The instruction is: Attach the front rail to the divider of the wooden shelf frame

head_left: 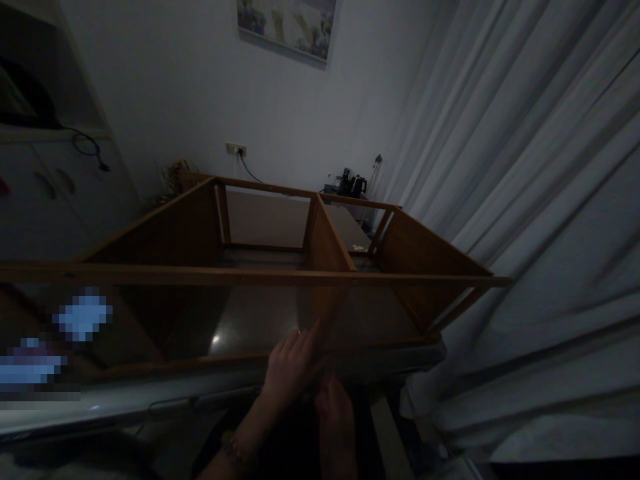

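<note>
Two hands, my left (289, 365) and right (337, 403), are sitting beside a boxy brown wooden frame (425, 248), probably stiff, best held by rails (250, 276), grip unclear.

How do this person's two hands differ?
The left hand overlaps the wooden frame in the picture; the right hand appears lower, below the frame. The left hand has a bracelet behind it, on the forearm; the right hand shows none. The left hand's arm slants in; the right hand's rises nearly straight. Both hands are ungloved.
</note>
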Demonstrator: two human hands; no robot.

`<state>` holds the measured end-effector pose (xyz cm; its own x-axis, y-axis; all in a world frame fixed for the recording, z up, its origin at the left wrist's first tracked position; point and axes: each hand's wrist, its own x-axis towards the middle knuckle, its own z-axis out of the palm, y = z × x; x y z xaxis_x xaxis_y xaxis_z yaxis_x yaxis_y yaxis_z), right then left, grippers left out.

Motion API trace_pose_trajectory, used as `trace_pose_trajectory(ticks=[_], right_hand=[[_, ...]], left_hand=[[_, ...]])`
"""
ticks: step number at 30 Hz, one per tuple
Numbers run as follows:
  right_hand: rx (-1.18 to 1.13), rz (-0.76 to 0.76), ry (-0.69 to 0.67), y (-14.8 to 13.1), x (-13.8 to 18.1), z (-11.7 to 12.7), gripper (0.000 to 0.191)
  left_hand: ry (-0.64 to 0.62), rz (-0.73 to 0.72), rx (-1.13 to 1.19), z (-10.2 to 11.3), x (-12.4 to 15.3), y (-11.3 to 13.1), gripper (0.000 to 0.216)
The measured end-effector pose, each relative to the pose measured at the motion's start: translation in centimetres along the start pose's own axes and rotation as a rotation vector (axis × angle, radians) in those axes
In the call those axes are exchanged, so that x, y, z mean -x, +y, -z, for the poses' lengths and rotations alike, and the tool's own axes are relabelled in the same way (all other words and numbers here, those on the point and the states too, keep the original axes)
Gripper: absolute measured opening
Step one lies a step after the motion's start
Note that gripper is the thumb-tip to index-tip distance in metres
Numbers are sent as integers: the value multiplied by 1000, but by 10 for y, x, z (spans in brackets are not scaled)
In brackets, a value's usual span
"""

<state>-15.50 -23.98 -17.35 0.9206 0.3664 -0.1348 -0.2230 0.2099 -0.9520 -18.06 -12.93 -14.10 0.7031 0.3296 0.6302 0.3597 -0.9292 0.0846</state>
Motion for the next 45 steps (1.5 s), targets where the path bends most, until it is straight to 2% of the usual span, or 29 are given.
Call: trace_pose_trajectory(ticks=[4, 8, 16, 25, 35, 45], right_hand=[[-30, -42, -51, 4, 3, -4, 46], [-42, -89, 62, -3, 3, 0, 45], [293, 103, 86, -30, 3, 7, 56], [283, 176, 7, -11, 4, 3, 48], [281, 188, -1, -12, 1, 3, 47], [267, 192, -22, -3, 0, 4, 42]], left_hand=[[20, -4, -16, -5, 3, -2, 52], [34, -9, -22, -8, 4, -2, 53], [13, -1, 21, -3, 1, -1, 54], [-31, 0, -17, -5, 4, -3, 61], [-26, 6, -15, -1, 3, -1, 57], [-19, 8, -6, -6, 5, -2, 63]])
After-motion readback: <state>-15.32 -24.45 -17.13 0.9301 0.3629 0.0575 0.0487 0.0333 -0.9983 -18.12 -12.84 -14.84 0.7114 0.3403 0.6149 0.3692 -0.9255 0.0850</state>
